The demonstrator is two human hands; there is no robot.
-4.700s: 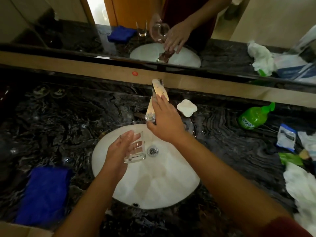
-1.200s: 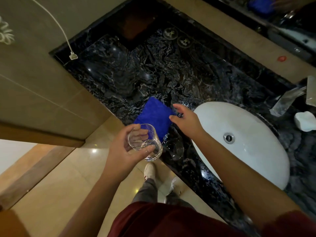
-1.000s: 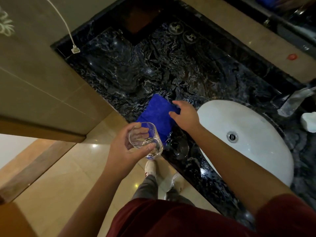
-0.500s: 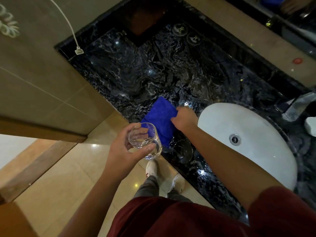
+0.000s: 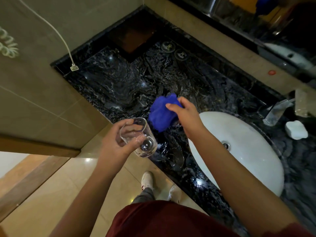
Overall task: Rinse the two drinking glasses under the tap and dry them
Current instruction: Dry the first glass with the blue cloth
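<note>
left hand: the left hand (image 5: 118, 142) is out over the floor just off the counter's edge, fingers wrapped round a clear drinking glass (image 5: 138, 137), which is tipped so the mouth faces up toward the camera

right hand: the right hand (image 5: 186, 115) reaches across over the counter, fingers pinched on a bunched blue cloth (image 5: 162, 112), which hangs from the grip

second glass: there's a see-through shape on the wet stone near the front edge (image 5: 172, 156), just left of the basin. Pretty sure that's the other glass, but it's hard to make out against the dark marble

what changed: half a second ago the cloth was lying flat on the counter with the hand just closing on its edge; now it's crumpled up and lifted off the surface. The left hand and its glass have barely moved

around: black marble countertop (image 5: 130, 82) with water sheen, white oval sink (image 5: 253, 161) on the right, chrome tap (image 5: 277, 112) behind it, a white soap dish (image 5: 296, 130) beside the tap, and a white cable with plug (image 5: 73, 67) hanging down the wall onto the far left corner

in the way: the right forearm crosses the near-left rim of the sink. Nothing sits between cloth and glass; they're near but apart
</note>
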